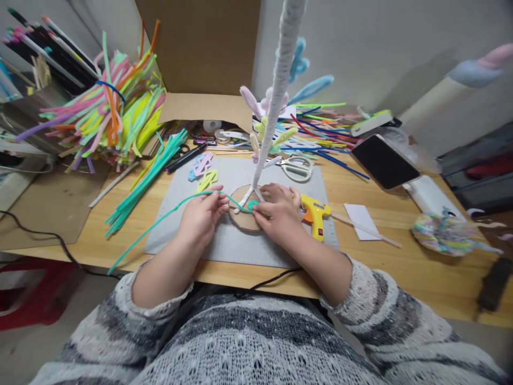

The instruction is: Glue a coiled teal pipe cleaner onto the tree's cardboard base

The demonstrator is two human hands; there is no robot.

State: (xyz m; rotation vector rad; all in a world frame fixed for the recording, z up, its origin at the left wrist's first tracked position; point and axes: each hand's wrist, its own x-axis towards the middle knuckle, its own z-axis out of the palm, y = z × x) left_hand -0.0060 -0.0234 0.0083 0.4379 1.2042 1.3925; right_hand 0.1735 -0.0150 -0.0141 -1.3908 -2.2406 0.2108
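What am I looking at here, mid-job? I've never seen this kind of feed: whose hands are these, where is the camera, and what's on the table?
There is no machine: these are a person's two bare hands, seen in one picture from a camera worn on their head, looking forward and down. The left hand pinches a long teal pipe cleaner; the right hand presses its coiled end onto a cardboard disc, at the foot of a tall white wrapped stem. The disc lies on a grey mat on a wooden table. Beside the right hand lies a yellow glue gun; behind are scissors, a phone, a teal bundle and a colourful pile of more pipe cleaners.
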